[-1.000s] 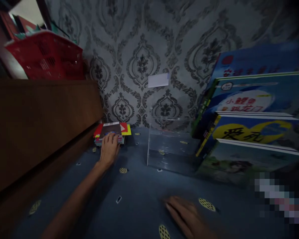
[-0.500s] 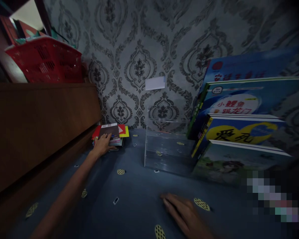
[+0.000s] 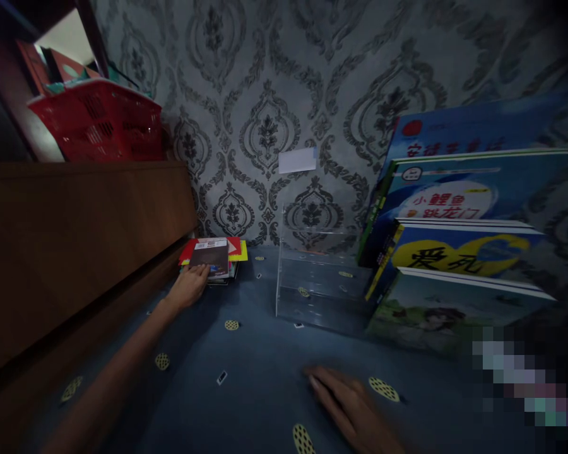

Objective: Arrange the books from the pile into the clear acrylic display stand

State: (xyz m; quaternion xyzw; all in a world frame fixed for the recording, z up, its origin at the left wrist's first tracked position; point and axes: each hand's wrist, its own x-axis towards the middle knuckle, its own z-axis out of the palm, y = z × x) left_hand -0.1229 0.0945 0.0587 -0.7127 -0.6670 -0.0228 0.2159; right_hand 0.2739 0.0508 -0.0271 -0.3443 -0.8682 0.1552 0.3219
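Note:
My left hand (image 3: pixel 189 287) reaches to the back left and touches the near left corner of a stack of booklets. Its fingers lie stretched over the edge; the thumb is not clearly seen. The top booklet (image 3: pixel 209 255) has a dark cover with a pale label, and red and yellow sheets (image 3: pixel 241 251) stick out beneath it. My right hand (image 3: pixel 353 403) rests on the blue patterned tablecloth (image 3: pixel 265 366), fingers extended and loosely together, with nothing visible in it. Ahead of it stands a clear stepped display rack (image 3: pixel 312 287); its right part holds several upright picture books (image 3: pixel 447 252).
A wooden cabinet side (image 3: pixel 85 246) borders the left, with a red basket (image 3: pixel 99 120) on top. Patterned wallpaper (image 3: pixel 267 126) closes off the back. A white paper tag (image 3: pixel 297 161) appears above the clear rack. A blurred patch covers the lower right.
My left hand has drawn back slightly toward me, from lying across the dark booklet to its near left corner. The right hand stays in place. The view has shifted slightly.

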